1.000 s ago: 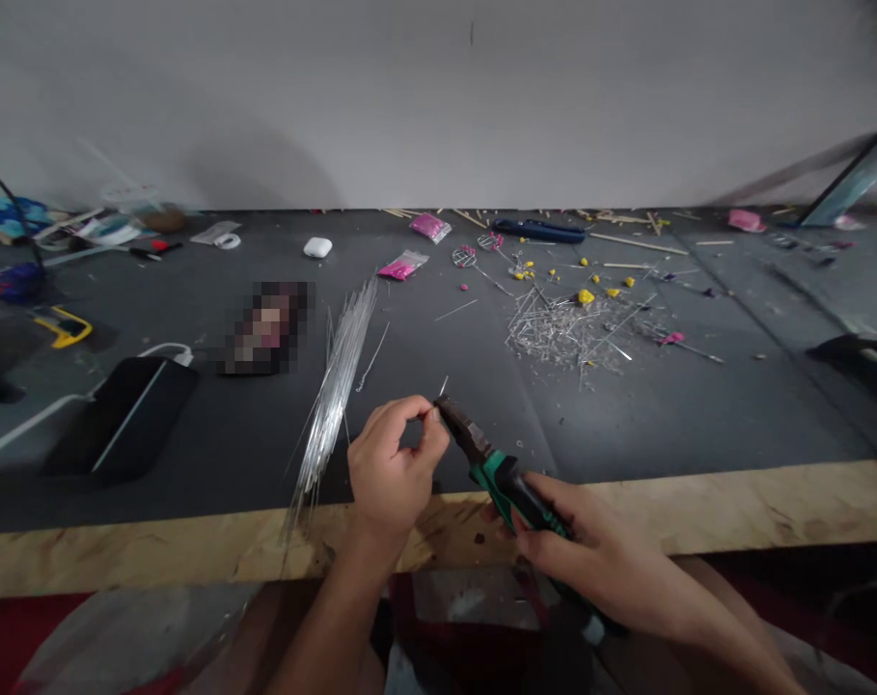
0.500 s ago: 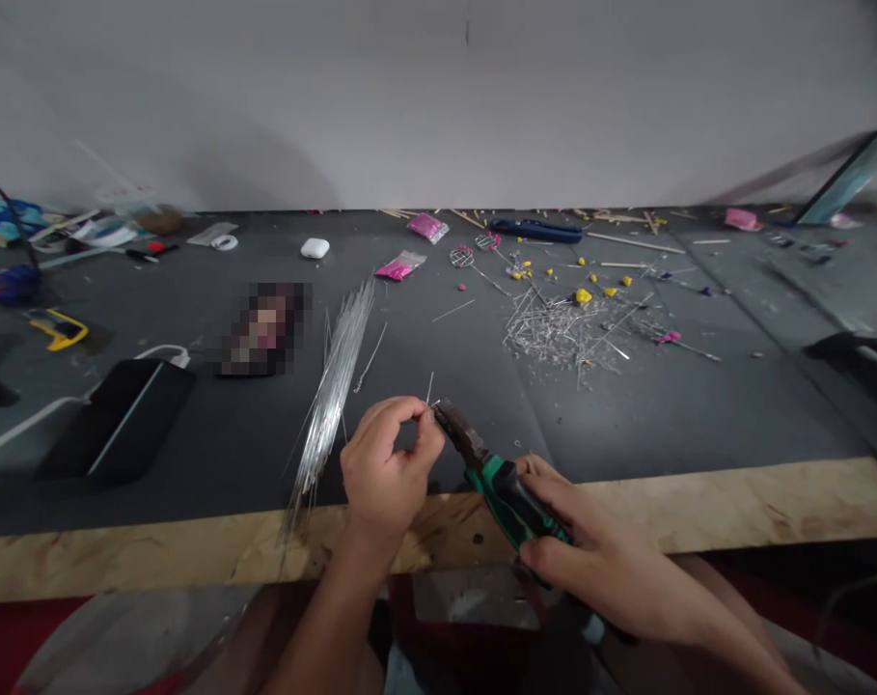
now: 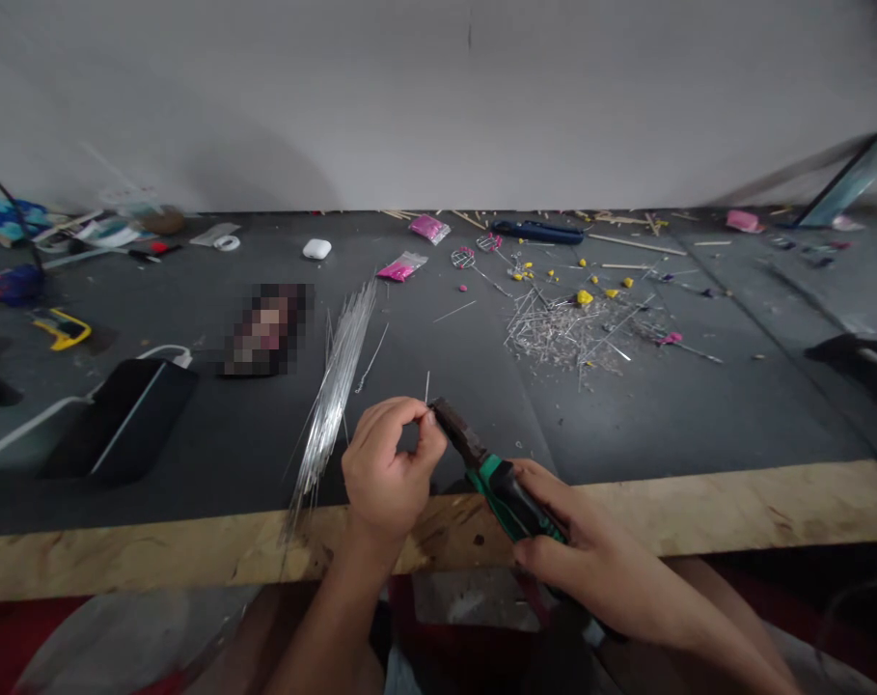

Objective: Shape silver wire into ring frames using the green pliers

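Between thumb and forefinger, my left hand (image 3: 391,463) pinches a thin piece of wire (image 3: 427,386) whose end sticks up above the fingertips. My right hand (image 3: 575,531) is wrapped round the green and black handles of a pair of pliers (image 3: 510,492). The dark plier jaws (image 3: 453,425) point up and left, and their tip meets the wire right at my left fingertips. How far the jaws are apart I cannot make out. Left of my left hand lies a bundle of straight silvery wires (image 3: 337,376), with a short wire with a twisted end (image 3: 371,357) beside it.
A heap of cut wire pieces (image 3: 554,328) with yellow bits lies to the right. Farther back are pink packets (image 3: 403,265), a dark blue cutter (image 3: 537,231) and a white earphone case (image 3: 316,249). A power bank or phone (image 3: 130,415) with a cable and a yellow-handled tool (image 3: 66,330) lie left.
The plier tip has shifted slightly left against the wire, and the wire's upright end stands a little straighter. My left hand keeps its pinch.
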A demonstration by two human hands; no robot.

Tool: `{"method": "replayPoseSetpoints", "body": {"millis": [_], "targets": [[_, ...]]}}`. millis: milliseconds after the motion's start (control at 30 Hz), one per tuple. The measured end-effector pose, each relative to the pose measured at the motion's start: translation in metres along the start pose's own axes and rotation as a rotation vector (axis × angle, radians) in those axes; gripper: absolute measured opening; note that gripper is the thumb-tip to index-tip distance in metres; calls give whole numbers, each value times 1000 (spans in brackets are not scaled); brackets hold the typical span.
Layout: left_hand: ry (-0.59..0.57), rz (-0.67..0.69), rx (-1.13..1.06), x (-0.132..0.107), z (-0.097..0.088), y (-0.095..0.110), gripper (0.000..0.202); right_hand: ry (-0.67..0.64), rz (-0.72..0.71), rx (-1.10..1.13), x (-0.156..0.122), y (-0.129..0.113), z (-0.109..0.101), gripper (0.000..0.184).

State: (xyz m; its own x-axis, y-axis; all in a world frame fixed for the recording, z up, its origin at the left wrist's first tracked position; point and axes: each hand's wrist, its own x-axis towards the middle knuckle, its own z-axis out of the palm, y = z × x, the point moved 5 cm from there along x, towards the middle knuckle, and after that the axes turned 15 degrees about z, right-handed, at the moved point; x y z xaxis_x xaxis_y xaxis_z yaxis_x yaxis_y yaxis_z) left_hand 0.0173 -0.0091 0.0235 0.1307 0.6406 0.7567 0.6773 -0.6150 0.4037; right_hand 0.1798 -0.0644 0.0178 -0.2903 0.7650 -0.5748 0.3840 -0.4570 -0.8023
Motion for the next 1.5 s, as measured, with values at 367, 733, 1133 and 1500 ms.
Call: {"method": "replayPoseSetpoints", "body": {"millis": [367, 733, 1133, 1500], "targets": [[6, -74, 17, -2, 0, -2, 7, -1, -13, 24, 0, -2, 0, 18], [34, -137, -48, -3, 0, -3, 8, -17, 39, 24, 2, 4, 1, 25], [17, -141, -47, -4, 0, 0, 7, -3, 115, 0, 7, 11, 5, 21], [19, -162, -55, -5, 1, 0, 7, 18, 98, 44, 11, 16, 10, 15]]}}
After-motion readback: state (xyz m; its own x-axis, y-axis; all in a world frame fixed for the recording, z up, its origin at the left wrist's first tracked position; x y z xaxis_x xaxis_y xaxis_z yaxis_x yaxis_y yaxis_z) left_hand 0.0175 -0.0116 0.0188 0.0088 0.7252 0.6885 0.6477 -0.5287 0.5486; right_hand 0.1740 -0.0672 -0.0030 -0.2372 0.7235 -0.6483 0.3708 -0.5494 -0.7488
